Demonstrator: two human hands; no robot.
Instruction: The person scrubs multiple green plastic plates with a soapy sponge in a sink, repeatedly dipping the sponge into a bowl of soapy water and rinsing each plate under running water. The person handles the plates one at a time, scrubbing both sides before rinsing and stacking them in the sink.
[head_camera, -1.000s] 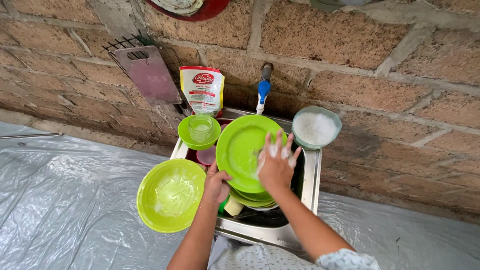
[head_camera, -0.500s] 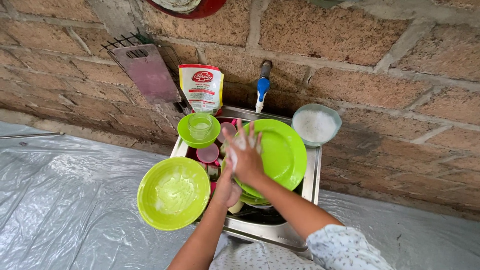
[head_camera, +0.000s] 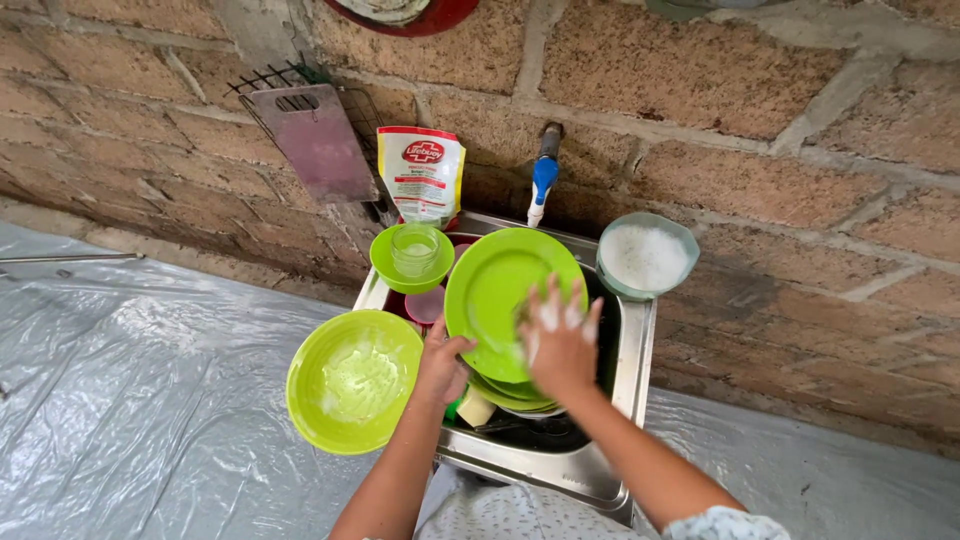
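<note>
Now soapy right hand (head_camera: 560, 345) rubs round glossy green plate (head_camera: 505, 295) (left hand (head_camera: 443, 365) gripping).

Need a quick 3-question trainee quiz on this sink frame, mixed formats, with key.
1. Multiple choice: the left hand grips the edge of which thing? A) glass B) green plate C) pouch
2. True or false: the right hand lies flat on the face of the green plate, soapy.
3. Fill in: the glass stands in a small green ____ at the sink corner.

Key: 1 B. 2 true. 3 bowl.

Extra to spot: a soapy green bowl left of the sink, a tub of white powder on the right, a tap on the brick wall.
</note>
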